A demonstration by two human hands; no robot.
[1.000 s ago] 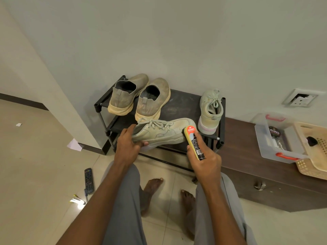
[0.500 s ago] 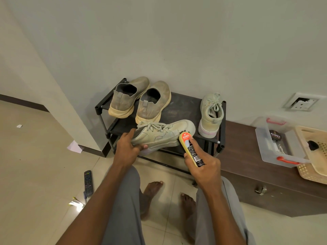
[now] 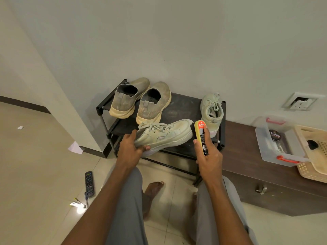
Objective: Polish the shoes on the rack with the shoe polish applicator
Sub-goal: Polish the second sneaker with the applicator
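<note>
At the front edge of the shoe rack (image 3: 178,108), a person is holding a pale green laced sneaker (image 3: 164,134) on its side, toe pointing right. The left hand (image 3: 130,151) is gripping the sneaker at its heel end, thumb under the sole and fingers curled over the collar. The right hand (image 3: 208,156) is wrapping around a yellow shoe polish applicator (image 3: 200,137), holding it upright with its red-labelled top just beside the sneaker's toe; whether the two are touching cannot be told. At the back left corner of the rack, a pair of tan slip-on shoes (image 3: 141,101) is sitting with heels toward the camera. At the right edge, a second green sneaker (image 3: 211,112) is standing with its heel toward the camera, partly behind the applicator. To the right of the rack, a dark wooden cabinet (image 3: 247,156) is carrying a clear plastic box (image 3: 276,147) with red handles, a round tin (image 3: 274,135) lying inside it, and a cream basket (image 3: 313,156). On the floor at left, a remote control (image 3: 89,183) is lying.
</note>
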